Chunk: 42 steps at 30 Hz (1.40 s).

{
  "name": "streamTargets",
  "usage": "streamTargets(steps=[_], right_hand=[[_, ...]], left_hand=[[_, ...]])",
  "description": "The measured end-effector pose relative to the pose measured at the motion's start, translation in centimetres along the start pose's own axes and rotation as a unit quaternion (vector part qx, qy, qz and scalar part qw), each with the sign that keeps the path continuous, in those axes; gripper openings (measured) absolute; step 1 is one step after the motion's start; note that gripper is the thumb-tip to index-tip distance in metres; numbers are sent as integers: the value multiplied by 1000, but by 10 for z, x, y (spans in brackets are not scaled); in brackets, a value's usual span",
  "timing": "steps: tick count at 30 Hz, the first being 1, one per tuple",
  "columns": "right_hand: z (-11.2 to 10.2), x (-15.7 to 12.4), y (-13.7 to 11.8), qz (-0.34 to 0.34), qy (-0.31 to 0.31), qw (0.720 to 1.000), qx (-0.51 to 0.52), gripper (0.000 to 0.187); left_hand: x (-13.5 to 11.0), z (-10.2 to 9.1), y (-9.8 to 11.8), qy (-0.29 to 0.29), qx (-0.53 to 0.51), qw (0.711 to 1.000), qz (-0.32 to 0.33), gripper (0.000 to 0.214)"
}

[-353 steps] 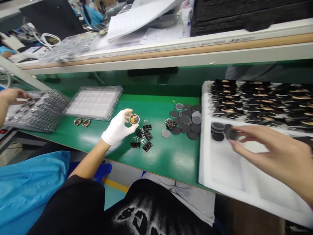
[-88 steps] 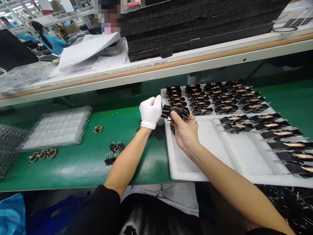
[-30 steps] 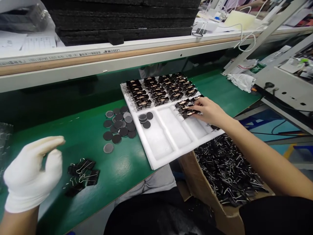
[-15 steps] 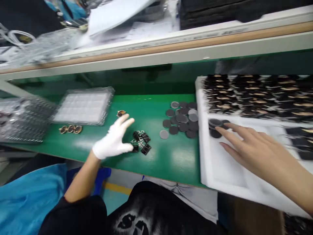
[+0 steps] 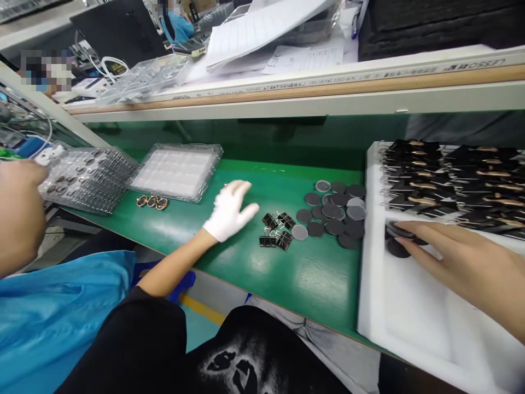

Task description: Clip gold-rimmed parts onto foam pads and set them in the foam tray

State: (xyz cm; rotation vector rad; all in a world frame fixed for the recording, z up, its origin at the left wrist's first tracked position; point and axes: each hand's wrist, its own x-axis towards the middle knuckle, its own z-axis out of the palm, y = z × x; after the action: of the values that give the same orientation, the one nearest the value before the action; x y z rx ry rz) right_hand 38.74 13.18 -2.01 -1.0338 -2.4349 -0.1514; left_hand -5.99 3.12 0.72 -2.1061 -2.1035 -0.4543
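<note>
My left hand (image 5: 230, 212), in a white glove, is over the green bench with its thumb spread from the fingers. Its fingertips cover most of a small gold-rimmed round piece (image 5: 225, 185); I see no grip on it. At the right, my bare right hand (image 5: 459, 257) pinches a black disc (image 5: 398, 230) between thumb and fingers. Another black disc (image 5: 397, 248) lies just below it in the white foam tray (image 5: 369, 284). Between my hands are several black binder clips (image 5: 284, 239) and a pile of dark and grey discs (image 5: 333, 212).
Rows of clipped black pieces (image 5: 416, 175) fill the tray's far part. Three gold-rimmed round pieces (image 5: 152, 202) lie near a clear plastic tray (image 5: 176, 171). Stacked clear trays (image 5: 92, 178) stand left, beside a co-worker's arm (image 5: 18, 213). A shelf edge (image 5: 287, 90) crosses above the bench.
The view has swung left, bringing a co-worker's arm into sight. My left hand has moved away from the clips toward the gold-rimmed piece. My right fingers have closed on a black disc.
</note>
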Motion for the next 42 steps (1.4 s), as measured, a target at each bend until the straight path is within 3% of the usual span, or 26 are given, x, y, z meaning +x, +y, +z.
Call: streamTargets(steps=[2,4,7,11,14,17,21,24,27,32,35,39,42], right_hand=[[-2,-2,-1,-22,26,999,-31,34],[-4,-3,-2,-30,42,998,-42,31],[-5,-6,-3,-13,40,999,-19,29],[-11,-9,-1,40,39,997,47,29],[-22,-5,-6,80,68,989,104,26],[-37,8,-27,111,133,975,142,18],[-44,32,-66,55,146,964,216,25],[-32,43,-81,15,120,964,238,30],[-17,45,-83,1,95,958,269,36],[-9,43,-91,-19,67,935,347,43],[-8,47,-97,116,60,881,454,39],[-4,52,-92,281,-56,745,602,33],[-2,52,-81,363,-33,651,666,27]], left_hand=[[16,-10,-29,-22,67,990,-126,80],[29,-16,-50,-88,80,979,-163,75],[39,-15,-62,-135,52,980,-134,61],[43,-7,-52,-126,52,987,-80,55],[50,-7,-31,-112,25,993,-33,51],[62,-14,13,-98,-18,993,64,52],[79,-27,90,-95,-14,969,226,54],[86,-32,130,-56,-26,949,308,53],[89,-28,141,-19,-36,940,339,55],[90,-14,138,-4,-3,931,366,52],[89,-11,142,-18,0,920,391,49],[94,-19,143,-82,-20,909,408,54],[104,-30,130,-136,-4,930,341,60]])
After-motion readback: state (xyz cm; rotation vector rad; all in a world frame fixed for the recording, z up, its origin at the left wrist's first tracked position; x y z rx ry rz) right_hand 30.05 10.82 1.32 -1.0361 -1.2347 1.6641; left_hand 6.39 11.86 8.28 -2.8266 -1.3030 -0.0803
